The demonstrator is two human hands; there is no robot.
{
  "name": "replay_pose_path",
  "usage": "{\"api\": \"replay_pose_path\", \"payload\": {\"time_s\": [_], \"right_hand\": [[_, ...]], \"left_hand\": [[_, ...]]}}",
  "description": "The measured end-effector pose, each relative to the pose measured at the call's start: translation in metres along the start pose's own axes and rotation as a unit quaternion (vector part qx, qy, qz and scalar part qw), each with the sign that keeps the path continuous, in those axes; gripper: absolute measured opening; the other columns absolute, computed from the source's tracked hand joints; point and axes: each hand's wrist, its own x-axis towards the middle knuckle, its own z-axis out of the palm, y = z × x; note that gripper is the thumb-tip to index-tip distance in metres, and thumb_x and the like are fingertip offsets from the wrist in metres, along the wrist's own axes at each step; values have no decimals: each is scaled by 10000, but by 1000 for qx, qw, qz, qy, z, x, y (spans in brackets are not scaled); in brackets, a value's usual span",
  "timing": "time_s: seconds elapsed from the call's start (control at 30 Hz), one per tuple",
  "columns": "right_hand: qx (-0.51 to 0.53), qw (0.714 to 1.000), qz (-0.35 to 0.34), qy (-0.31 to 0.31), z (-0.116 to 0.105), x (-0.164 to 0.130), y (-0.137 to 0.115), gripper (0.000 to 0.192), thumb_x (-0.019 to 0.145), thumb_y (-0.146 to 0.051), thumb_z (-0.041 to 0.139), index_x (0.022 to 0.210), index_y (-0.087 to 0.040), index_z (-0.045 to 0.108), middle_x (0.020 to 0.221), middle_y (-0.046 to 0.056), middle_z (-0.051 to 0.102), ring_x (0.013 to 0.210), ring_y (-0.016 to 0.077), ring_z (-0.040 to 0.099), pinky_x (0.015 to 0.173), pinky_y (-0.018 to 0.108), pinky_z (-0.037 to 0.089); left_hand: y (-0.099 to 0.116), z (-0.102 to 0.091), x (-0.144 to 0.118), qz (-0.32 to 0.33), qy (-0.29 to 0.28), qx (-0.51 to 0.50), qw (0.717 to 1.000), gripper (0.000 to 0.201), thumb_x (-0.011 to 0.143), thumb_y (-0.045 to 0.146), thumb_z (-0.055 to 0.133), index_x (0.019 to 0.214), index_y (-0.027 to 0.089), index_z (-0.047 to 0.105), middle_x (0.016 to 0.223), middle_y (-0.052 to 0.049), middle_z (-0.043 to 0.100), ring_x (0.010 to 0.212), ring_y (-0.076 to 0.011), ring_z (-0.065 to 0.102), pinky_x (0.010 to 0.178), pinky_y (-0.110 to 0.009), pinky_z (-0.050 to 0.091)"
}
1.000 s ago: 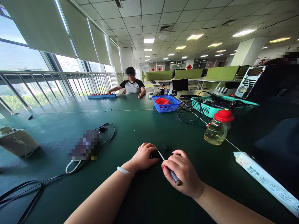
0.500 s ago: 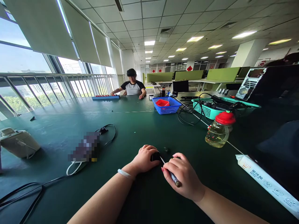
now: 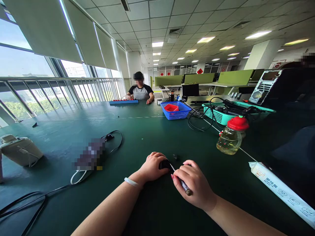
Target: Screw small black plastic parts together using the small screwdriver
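Observation:
My left hand [image 3: 154, 166] is wrapped over a small black rounded object [image 3: 164, 164], shaped like a computer mouse, and holds it against the dark green table [image 3: 137, 137]. Much of that object is hidden under the fingers. In my right hand [image 3: 193, 183] is a slim screwdriver [image 3: 182, 182] with a thin metal shaft and a dark handle, slanting down to the left. Its tip is at the right side of the black object; whether it touches cannot be made out. Just beyond lies a tiny dark piece [image 3: 175, 156].
Left of me are a blurred-out item [image 3: 90, 154] with cables and a beige container [image 3: 21, 149]. To the right stand a red-lidded bottle [image 3: 230, 139], a white packet [image 3: 280, 191], a green basket [image 3: 218, 116] and a blue basket [image 3: 176, 114]. A person [image 3: 140, 90] sits opposite behind a blue tray [image 3: 124, 102].
The blue tray by the person opposite has slid to the right, along with that person's hand. My right hand and the screwdriver have shifted very slightly right; my left hand has stayed put.

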Motion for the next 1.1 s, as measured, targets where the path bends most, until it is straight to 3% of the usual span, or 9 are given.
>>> {"api": "replay_pose_path", "payload": {"time_s": [0.33, 0.53, 1.1], "right_hand": [[8, 1000, -7, 26, -4, 1, 0, 155, 915, -140, 491, 822, -190, 604, 661, -13, 581, 612, 130, 512, 811, 347, 382], [0, 1000, -1, 16, -2, 1, 0, 222, 912, -139, 481, 708, -196, 547, 604, -30, 551, 560, 116, 472, 810, 335, 382], [-18, 999, 17, 23, -5, 3, 4, 250, 921, -144, 469, 686, -201, 532, 572, -35, 524, 539, 114, 462, 776, 321, 377]], "left_hand": [[0, 1, 0, -7, 0, 2, 1000, 418, 746, 394, 736, 1132, 241, 682, 1233, -72, 659, 1197, -287, 540, 1058, -475, 414], [-1, 1, 0, -4, 1, -2, 1000, 415, 743, 393, 732, 1127, 245, 682, 1229, -64, 662, 1201, -286, 531, 1060, -464, 410], [1, -1, 0, -7, -7, 4, 1000, 414, 740, 388, 734, 1122, 237, 679, 1231, -69, 657, 1202, -287, 532, 1060, -463, 415]]}}
